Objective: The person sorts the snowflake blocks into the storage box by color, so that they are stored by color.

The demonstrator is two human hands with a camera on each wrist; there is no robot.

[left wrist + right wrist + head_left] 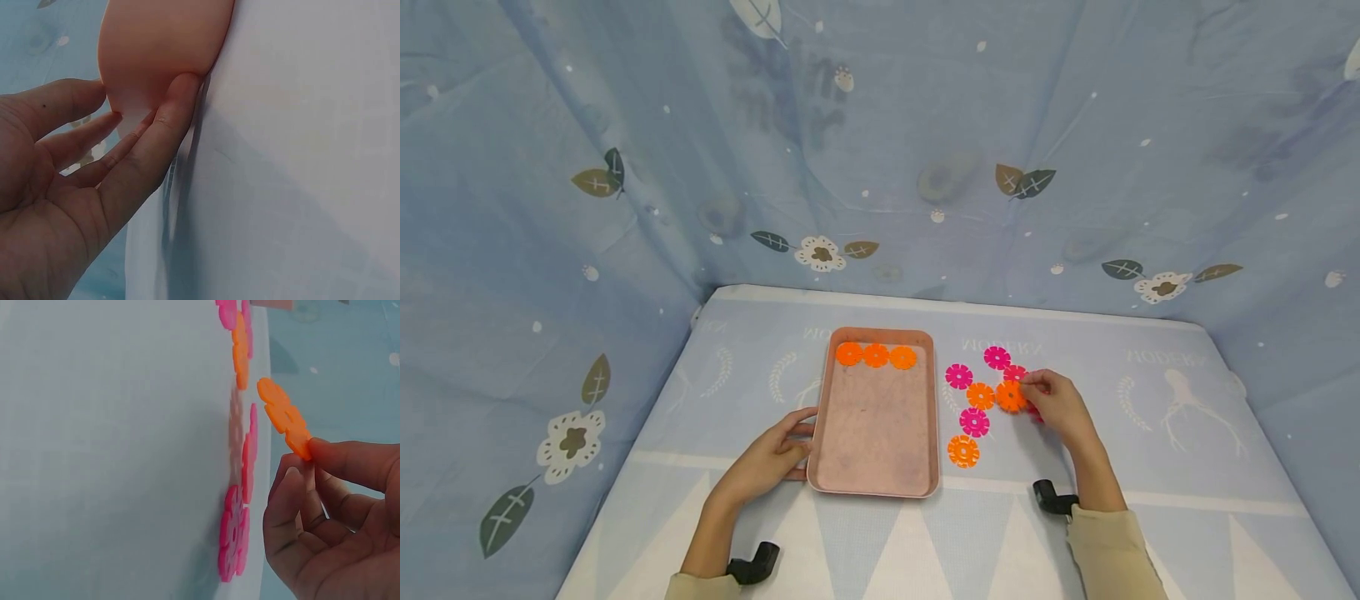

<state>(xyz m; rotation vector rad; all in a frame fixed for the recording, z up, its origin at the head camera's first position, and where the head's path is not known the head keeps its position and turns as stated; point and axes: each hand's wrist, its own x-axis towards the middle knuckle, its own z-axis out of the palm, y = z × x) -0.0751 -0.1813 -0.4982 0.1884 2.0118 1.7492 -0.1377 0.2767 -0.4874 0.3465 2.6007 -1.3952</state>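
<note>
Between thumb and fingertips, my right hand [1063, 408] pinches an orange flower-shaped plastic disc [284, 419], tilted and raised off the cloth in the right wrist view. Beneath and around it lie several pink discs [974, 422], a few partly hidden by the hand. Two loose orange discs [981, 396] lie among them. To the left is a shallow pink tray [876, 425] with three orange discs [876, 356] in a row along its far end. My left hand [763, 458] rests against the tray's left side, its extended fingertips touching the outer wall [156, 44].
A pale patterned cloth [1187, 467] covers the table. Blue printed fabric [880, 150] hangs behind and at both sides. Black wrist mounts [755, 564] sit by each forearm, above the beige sleeves [1112, 554].
</note>
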